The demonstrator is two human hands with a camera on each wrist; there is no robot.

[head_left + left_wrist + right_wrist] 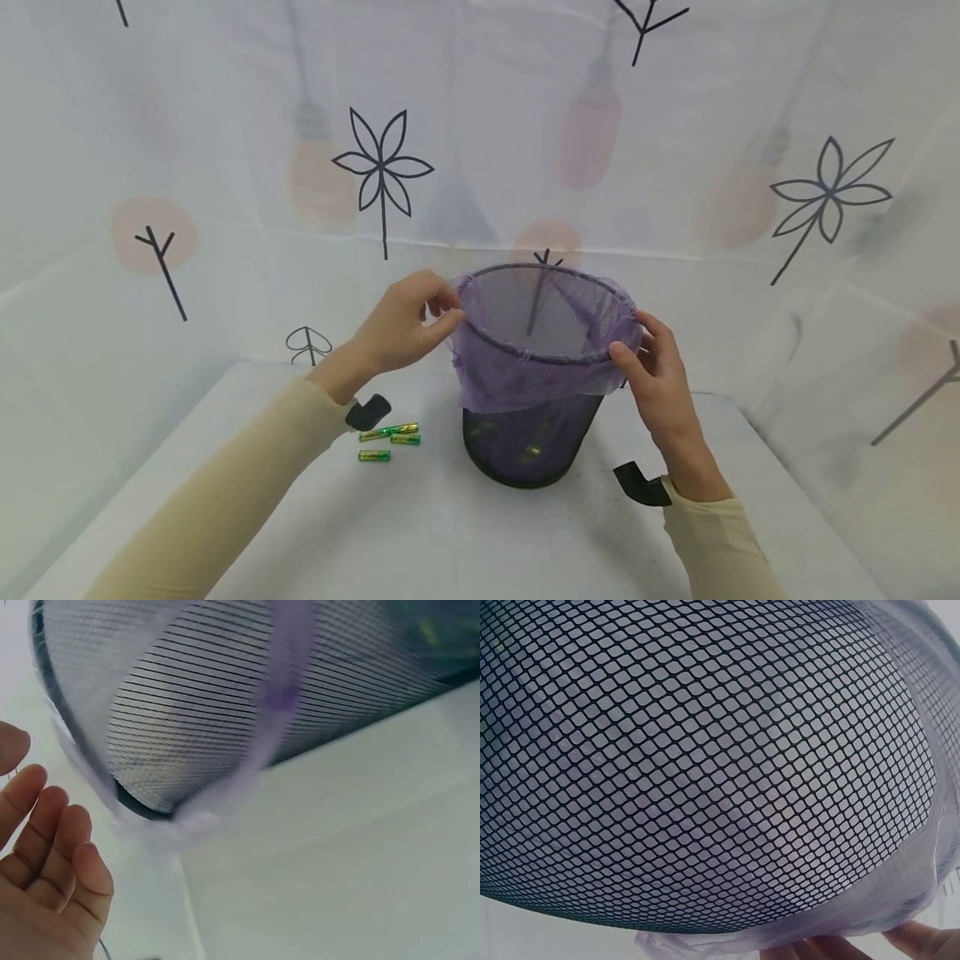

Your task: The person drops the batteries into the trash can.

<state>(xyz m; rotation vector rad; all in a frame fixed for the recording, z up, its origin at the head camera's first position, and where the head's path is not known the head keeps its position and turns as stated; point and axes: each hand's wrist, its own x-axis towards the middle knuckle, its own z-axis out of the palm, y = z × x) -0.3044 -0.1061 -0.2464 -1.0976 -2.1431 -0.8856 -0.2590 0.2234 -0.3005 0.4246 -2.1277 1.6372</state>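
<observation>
One mesh bin [543, 433] is standing roughly upright toward the far edge of the tabletop [465, 542], between left hand [397, 327] and right hand [663, 379], purple bag [517, 383] draping over its rim [555, 360]. We are reading the left fingers [75, 829] as loosely curved beside the bag, holding nothing visible; right thumb [632, 365] and fingers are pinching bag and rim.

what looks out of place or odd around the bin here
The purple bin liner hangs unevenly outside the dark mesh wastebasket, bunched and lower at left front than at right. Several green-and-gold batteries lie loose on the white table left of it, perhaps strays. Nothing looks clearly damaged.
</observation>
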